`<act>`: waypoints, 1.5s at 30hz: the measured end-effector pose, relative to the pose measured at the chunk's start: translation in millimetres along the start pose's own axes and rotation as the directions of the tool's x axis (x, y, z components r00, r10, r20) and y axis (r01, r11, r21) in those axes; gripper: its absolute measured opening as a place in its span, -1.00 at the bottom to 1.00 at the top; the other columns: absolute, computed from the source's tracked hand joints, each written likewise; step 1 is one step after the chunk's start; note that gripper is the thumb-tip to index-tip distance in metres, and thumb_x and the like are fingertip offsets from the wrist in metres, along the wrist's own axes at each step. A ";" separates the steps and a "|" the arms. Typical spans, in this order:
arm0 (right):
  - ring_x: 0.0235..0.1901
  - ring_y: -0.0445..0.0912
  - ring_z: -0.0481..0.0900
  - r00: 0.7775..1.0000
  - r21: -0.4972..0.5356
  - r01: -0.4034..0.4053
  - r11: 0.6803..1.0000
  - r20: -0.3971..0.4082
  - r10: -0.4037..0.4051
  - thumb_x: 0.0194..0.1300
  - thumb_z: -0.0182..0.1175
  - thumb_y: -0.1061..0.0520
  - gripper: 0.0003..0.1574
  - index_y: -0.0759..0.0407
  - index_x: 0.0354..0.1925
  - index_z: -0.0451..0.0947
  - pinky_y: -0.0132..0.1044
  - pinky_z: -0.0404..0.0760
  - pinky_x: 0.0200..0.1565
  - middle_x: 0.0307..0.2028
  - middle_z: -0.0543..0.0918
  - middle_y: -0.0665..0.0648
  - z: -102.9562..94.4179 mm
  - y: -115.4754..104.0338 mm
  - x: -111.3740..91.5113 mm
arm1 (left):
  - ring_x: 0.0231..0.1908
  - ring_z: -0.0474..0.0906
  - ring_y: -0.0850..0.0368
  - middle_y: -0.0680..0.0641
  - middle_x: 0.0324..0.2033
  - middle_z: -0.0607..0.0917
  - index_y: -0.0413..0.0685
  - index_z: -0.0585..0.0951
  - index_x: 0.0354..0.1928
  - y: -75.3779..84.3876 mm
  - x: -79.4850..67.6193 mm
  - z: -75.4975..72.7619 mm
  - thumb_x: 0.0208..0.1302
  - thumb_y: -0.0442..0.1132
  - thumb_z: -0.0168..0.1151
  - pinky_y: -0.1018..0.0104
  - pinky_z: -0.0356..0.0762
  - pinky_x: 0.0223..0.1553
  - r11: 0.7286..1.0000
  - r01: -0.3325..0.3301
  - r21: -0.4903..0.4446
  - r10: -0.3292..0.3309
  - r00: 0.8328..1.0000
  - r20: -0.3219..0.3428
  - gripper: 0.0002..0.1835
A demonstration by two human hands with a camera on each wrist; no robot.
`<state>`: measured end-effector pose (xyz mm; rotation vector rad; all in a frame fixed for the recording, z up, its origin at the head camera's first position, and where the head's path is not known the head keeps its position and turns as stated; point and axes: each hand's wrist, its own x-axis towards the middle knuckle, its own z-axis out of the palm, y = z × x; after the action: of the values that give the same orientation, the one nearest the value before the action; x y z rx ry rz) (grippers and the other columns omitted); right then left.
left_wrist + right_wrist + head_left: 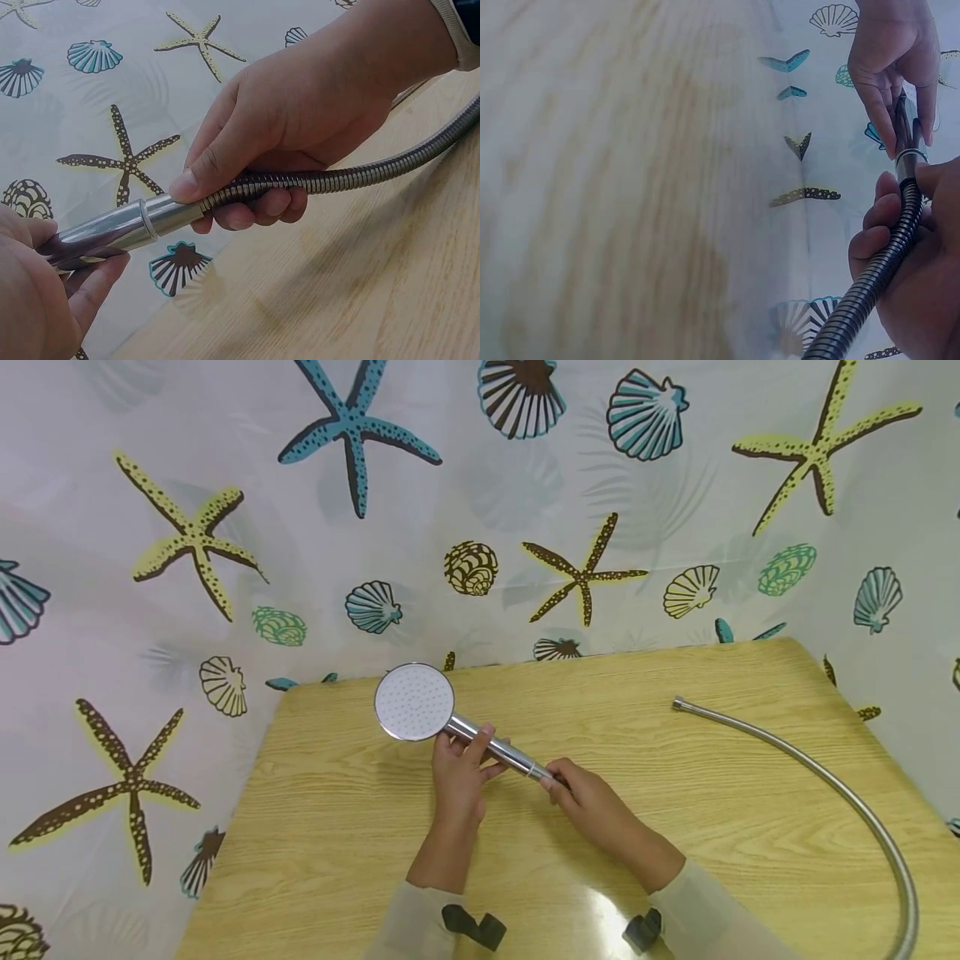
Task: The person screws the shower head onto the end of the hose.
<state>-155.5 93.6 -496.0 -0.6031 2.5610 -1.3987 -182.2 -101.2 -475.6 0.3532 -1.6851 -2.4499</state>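
Observation:
A chrome hand shower with a round white spray face (pixel 414 702) is held above the table, its face turned up. My left hand (pixel 457 785) grips its chrome handle (pixel 502 749) just below the head, thumb on top. At the handle's lower end, my right hand (pixel 588 802) holds a ribbed metal shower hose (pixel 360 178) by its end, the thumb on the smooth collar (pixel 176 212). Hose end and handle are in line and touching; how far they are screwed together I cannot tell.
On the table's right side a length of metal hose (pixel 840 785) curves toward the front, its free end (pixel 678 703) lying near the back. Under everything is a wood-grain tabletop (pixel 315 827). A shell-and-starfish curtain (pixel 420 527) stands behind and at both sides.

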 end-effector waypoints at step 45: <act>-0.54 -0.25 0.41 1.000 0.107 -0.002 0.994 -0.009 0.003 0.57 0.04 -0.05 -0.64 0.16 0.07 0.56 -0.43 0.46 -0.55 -0.34 0.60 0.25 0.8 1.8 1.6 | -0.23 0.80 0.02 -0.05 -0.20 0.71 -0.13 0.41 0.14 -2.0 -2.1 -1.9 0.43 -0.20 0.26 0.17 0.82 -0.24 1.000 -0.023 -0.003 0.023 0.995 0.096 -0.64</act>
<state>-157.2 93.2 -497.9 -0.5774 2.4740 -1.5296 -179.6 -101.6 -477.8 0.2182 -1.7132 -2.4893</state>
